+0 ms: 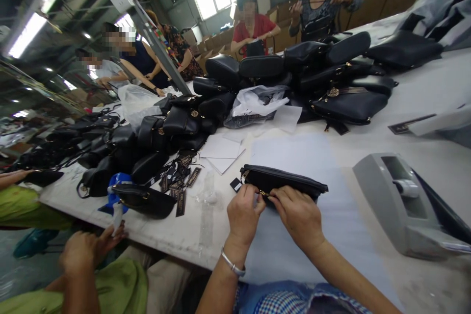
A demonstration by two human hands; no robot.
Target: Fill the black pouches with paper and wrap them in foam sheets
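A black zippered bag (287,176) lies on the white sheet in front of me, its zipper edge facing up. My left hand (245,211) pinches small gold hardware on the near side of the bag, near its left end. Beside it, my right hand (298,213) grips the same side of the bag, fingertips close to the gold piece. The exact part under the right fingers is hidden. A small black tag (236,185) sticks out at the bag's left end.
A grey tape dispenser (397,201) stands at the right. Black bags (221,103) are heaped across the back, with hang tags (180,203) and white paper (222,149) to the left. A co-worker's hands (88,250) are at the left edge; other people work opposite.
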